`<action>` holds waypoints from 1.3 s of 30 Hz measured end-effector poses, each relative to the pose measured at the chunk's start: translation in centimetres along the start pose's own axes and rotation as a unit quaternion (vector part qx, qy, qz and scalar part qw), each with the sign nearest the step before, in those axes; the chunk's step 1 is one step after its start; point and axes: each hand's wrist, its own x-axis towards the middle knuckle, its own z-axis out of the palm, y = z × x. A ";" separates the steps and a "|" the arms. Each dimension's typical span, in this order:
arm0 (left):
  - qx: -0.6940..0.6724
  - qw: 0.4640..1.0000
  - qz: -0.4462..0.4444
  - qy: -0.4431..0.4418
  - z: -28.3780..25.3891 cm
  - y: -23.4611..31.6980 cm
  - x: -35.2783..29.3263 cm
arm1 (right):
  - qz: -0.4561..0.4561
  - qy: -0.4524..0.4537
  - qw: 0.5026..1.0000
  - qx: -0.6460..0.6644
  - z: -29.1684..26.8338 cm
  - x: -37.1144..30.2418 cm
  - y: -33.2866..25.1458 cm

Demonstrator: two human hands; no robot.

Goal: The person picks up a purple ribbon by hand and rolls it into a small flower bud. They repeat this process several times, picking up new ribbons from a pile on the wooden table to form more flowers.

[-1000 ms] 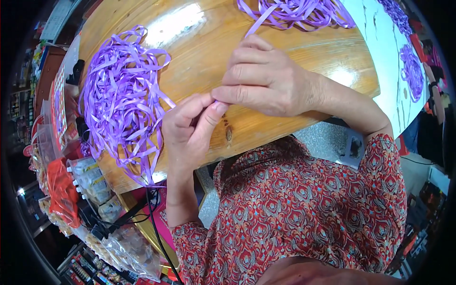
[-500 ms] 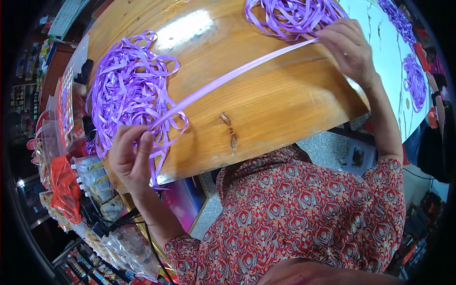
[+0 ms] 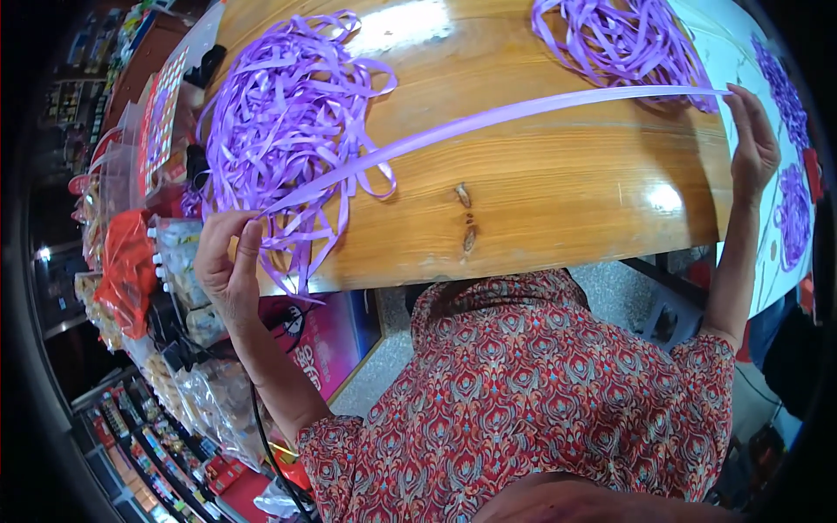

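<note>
A single strand of purple ribbon (image 3: 488, 117) stretches above the table between my two hands, bowing slightly upward. My left hand (image 3: 228, 257) pinches one end between thumb and fingertips, beside the left heap. The other end is pinched in the fingertips of my right hand (image 3: 753, 144), out over the table's right edge. Under the left part of the strand lies a large tangled heap of purple ribbon (image 3: 270, 113), a few loops hanging toward the near edge. A second loose heap of purple ribbon (image 3: 623, 39) lies at the far right.
The wooden table (image 3: 540, 192) has a glossy top. A white marbled table (image 3: 741, 270) adjoins it on the right, bearing more purple ribbon (image 3: 792, 218). Along the left stand bagged goods (image 3: 183, 253) and a red plastic bag (image 3: 126, 270). A black cable (image 3: 259, 418) hangs at lower left.
My right hand has moved outward to the right, lengthening the ribbon between my hands. My left hand still pinches its end. The view has shifted, so the table sits differently.
</note>
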 end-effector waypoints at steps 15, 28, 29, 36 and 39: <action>-0.191 0.966 -0.141 0.103 -1.7 -3.6 -3.7 | 0.191 0.103 0.945 0.246 -4.1 2.7 7.5; -0.847 0.490 -0.119 0.168 4.1 -4.5 -0.9 | 0.264 -0.072 0.592 0.758 -0.9 3.7 4.9; -0.840 0.509 -0.099 0.162 4.4 -4.5 -0.8 | 0.265 -0.058 0.567 0.778 -1.0 4.0 5.3; -0.765 0.608 -0.162 0.135 7.2 -1.2 -0.4 | 0.254 -0.118 0.601 0.749 0.6 4.7 1.5; -0.681 0.705 -0.179 0.082 8.9 1.1 -0.1 | 0.179 -0.174 0.820 0.515 2.9 4.3 -0.8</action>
